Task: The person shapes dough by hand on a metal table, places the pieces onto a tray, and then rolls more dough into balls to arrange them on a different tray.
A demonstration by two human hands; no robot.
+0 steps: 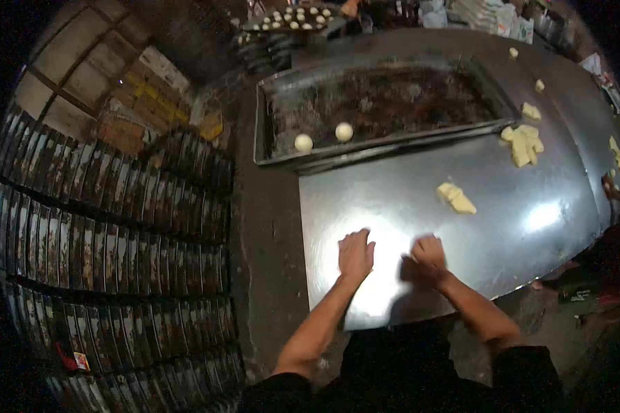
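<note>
My left hand (357, 256) is palm down on the shiny metal table (365, 189), its fingers curled. Whatever may be under the palm is hidden. To its right, my right hand (428, 254) is closed and slightly blurred, low over the same surface; its contents, if any, do not show. Just beyond my right hand lie a few cut dough pieces (456, 198). Two round dough balls (344, 131) sit apart near the front left of a dark baking tray (406, 132) across the table.
A pile of dough pieces (522, 146) lies right of the tray, with small bits farther back. Dark stacked pans (117, 248) fill the left side. Another tray with several dough balls (300, 18) is at the back. Part of another person's hand (610, 187) appears at the right edge.
</note>
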